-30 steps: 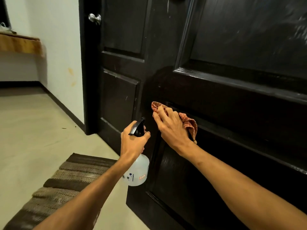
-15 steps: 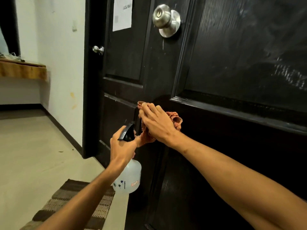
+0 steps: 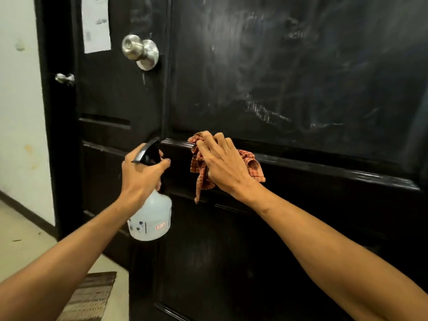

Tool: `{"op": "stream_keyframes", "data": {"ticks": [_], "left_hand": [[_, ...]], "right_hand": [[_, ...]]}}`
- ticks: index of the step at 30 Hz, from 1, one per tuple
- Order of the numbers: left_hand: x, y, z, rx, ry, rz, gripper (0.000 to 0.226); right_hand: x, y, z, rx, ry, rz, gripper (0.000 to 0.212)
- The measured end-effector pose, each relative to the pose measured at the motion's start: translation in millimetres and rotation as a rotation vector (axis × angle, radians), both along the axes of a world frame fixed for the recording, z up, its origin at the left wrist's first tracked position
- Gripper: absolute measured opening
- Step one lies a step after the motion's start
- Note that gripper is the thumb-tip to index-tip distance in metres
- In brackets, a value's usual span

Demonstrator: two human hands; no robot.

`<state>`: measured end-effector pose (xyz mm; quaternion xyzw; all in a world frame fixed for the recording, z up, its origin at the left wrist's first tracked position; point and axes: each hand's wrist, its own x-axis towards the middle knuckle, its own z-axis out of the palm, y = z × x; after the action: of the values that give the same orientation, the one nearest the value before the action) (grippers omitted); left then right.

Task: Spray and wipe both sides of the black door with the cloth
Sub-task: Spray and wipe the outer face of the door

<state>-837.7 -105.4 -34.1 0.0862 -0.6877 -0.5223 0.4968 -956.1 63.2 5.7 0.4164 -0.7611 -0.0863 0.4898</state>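
The black panelled door point(image 3: 301, 77) fills most of the view, its upper panel streaked with wipe marks. My right hand point(image 3: 222, 163) lies spread over a crumpled red checked cloth point(image 3: 253, 166) and presses it against the horizontal moulding under the upper panel. Part of the cloth hangs below my palm. My left hand point(image 3: 139, 174) grips the neck of a translucent white spray bottle point(image 3: 150, 218) with a black trigger head. It holds the bottle just left of the cloth, close to the door's edge.
A silver round knob point(image 3: 141, 50) sits on the door's left stile above my hands. Behind the door's edge is another dark door surface with a smaller knob point(image 3: 64, 78) and a taped paper sheet point(image 3: 96, 24). A striped mat point(image 3: 90, 297) lies on the pale floor at lower left.
My view has risen up the door. My right hand has slid the cloth from the door's edge rightward onto the moulding. My left hand still holds the bottle beside it.
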Motion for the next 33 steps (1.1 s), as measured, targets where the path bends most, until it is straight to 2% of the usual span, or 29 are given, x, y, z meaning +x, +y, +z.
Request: {"op": "stream_keyframes", "data": {"ticks": [4, 10, 16, 19, 21, 23, 27, 28, 32, 33], "left_hand": [[0.2, 52.9, 14.3, -0.027, -0.014, -0.100, 0.016], [-6.8, 120.9, 29.3, -0.027, -0.037, -0.214, 0.018], [-20.4, 201.9, 48.4, -0.050, -0.063, -0.371, 0.017], [-29.3, 233.1, 55.2, -0.053, -0.088, -0.426, 0.016], [-33.6, 254.1, 62.4, -0.034, -0.105, -0.459, 0.015], [-35.6, 268.9, 69.5, -0.025, -0.113, -0.476, 0.012], [-40.7, 283.5, 78.6, -0.017, -0.132, -0.496, 0.013], [-41.8, 285.6, 81.6, -0.026, -0.129, -0.500, 0.016], [-46.1, 294.1, 90.2, -0.068, -0.123, -0.523, 0.023], [-47.3, 297.3, 92.4, -0.069, -0.120, -0.523, 0.021]], "right_hand": [[-2.9, 89.9, 0.1, 0.019, 0.024, -0.038, 0.056], [-13.7, 211.9, -4.6, -0.172, 0.129, -0.128, 0.058], [-12.7, 315.8, -2.0, -0.584, 0.151, -0.203, 0.054], [-7.6, 330.0, 6.8, -0.907, 0.133, -0.211, 0.059], [-4.7, 322.8, 13.5, -1.013, 0.132, -0.178, 0.064], [-5.0, 309.4, 12.3, -0.955, 0.116, -0.147, 0.067], [-14.8, 327.3, 19.4, -0.463, 0.204, -0.142, 0.069], [-17.2, 340.4, 31.2, -0.442, 0.250, -0.159, 0.068], [-15.9, 368.6, 82.1, -0.900, 0.257, -0.101, 0.065], [-15.7, 364.4, 83.7, -0.910, 0.257, -0.080, 0.067]]}}
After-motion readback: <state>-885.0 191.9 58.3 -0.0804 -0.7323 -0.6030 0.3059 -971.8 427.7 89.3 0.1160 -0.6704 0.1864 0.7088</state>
